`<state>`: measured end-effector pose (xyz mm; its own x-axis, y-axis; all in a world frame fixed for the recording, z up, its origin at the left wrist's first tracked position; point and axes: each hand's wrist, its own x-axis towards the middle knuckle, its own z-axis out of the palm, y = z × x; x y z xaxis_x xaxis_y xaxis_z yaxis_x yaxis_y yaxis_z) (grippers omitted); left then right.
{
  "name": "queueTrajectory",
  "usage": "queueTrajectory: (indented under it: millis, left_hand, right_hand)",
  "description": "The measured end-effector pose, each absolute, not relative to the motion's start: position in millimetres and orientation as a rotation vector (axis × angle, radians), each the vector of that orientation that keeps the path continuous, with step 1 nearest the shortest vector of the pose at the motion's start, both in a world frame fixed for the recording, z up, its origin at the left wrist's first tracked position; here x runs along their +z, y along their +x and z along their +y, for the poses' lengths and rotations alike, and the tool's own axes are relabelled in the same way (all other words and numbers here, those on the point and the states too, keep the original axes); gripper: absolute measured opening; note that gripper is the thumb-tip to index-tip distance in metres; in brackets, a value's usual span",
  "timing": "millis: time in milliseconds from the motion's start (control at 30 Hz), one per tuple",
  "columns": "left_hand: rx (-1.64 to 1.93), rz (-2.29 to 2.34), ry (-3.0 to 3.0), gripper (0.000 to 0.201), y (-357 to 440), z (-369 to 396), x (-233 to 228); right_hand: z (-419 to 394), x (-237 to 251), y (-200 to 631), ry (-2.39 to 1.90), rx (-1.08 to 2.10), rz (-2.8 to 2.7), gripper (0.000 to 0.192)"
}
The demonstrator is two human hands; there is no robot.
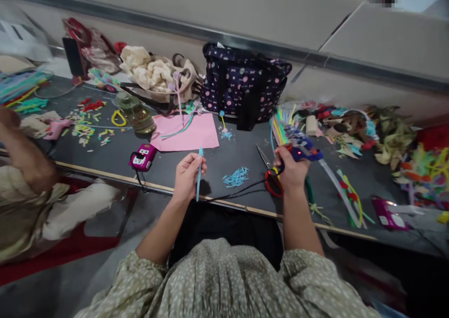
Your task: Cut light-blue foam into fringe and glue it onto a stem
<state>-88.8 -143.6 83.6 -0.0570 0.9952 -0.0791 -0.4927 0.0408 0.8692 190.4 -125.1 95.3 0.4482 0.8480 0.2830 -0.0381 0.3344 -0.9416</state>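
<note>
At the centre of the frame, my left hand (187, 174) is pinched shut on a thin light-blue strip (199, 174), thumb and fingers closed round its upper part so that it stands nearly upright above the near edge of the dark table (115, 156). To the right of it, my right hand (290, 170) is wrapped tight round a blue glue gun (304, 153), held just above the tabletop with its black cord (235, 192) trailing left across the table edge. Just below and left of that hand lie scissors with red handles (271, 177), their blades pointing up the frame. Between my two hands sits a small heap of light-blue cuttings (235, 177).

Above my left hand lies a pink sheet of paper (187, 133), and left of it a small pink device (143, 156). Behind the sheet, in the upper middle, stands a dark spotted bag (242, 86); a cream cloth bag (154, 75) sits to its left, with a clear bottle (135, 112) in front. Coloured paper scraps (86, 126) are scattered at the left of the table, and a bundle of coloured straws (280, 126) lies just above my right hand. At the far left edge another person's arm (21, 154) reaches in, blurred.
</note>
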Motion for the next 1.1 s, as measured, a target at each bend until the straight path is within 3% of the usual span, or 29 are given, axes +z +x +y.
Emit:
queueTrajectory:
  millis: [100,233,567,900,1100]
  left_hand:
    - [1.372,0.918,0.777,0.02,-77.7,-143.0,77.2]
    - [1.281,0.933,0.771,0.021,-63.4,-137.9,68.1]
    - [1.106,0.842,0.897,0.021,-7.6,-56.4,62.6]
    - [1.16,0.926,1.051,0.024,14.1,-33.4,19.2]
    - [1.083,0.873,0.979,0.021,14.4,-36.9,17.9]
  right_hand:
    - [-124.8,100.8,226.6,-1.104,0.52,-0.84,0.017]
    - [-126.9,100.4,250.7,-1.128,0.639,-0.889,0.014]
    - [-102.1,43.9,214.1,-1.234,0.993,-1.153,0.022]
    - [-104.2,30.5,225.9,-1.543,0.926,-1.247,0.028]
    - [-112.7,17.9,216.2,-1.524,0.908,-1.223,0.027]
